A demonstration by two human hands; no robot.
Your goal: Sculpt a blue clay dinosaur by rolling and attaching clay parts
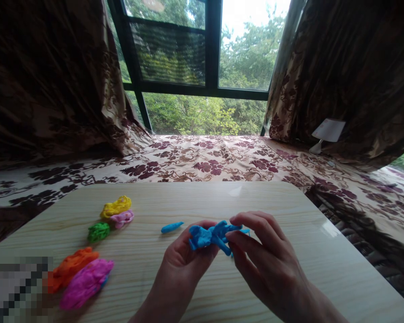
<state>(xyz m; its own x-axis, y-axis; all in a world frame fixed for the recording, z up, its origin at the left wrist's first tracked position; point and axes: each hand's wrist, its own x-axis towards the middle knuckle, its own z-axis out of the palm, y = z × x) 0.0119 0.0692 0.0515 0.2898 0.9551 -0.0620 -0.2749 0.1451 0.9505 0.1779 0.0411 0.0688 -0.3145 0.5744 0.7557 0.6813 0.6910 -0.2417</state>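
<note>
A blue modelling clay figure with a lumpy head and thin limbs is held above the table, its head end towards the left. My left hand is closed around the head end, thumb in front and fingers behind. With thumb and fingertips, my right hand pinches a thin limb at the figure's right end. Parts of the limbs are hidden behind the right fingers. A loose tapered roll of blue clay lies on the table just left of my left hand.
On the pale wooden table, left side, lie yellow, light pink, green, orange and magenta clay lumps. Beyond are a floral-covered ledge, a small white lamp, curtains and a window.
</note>
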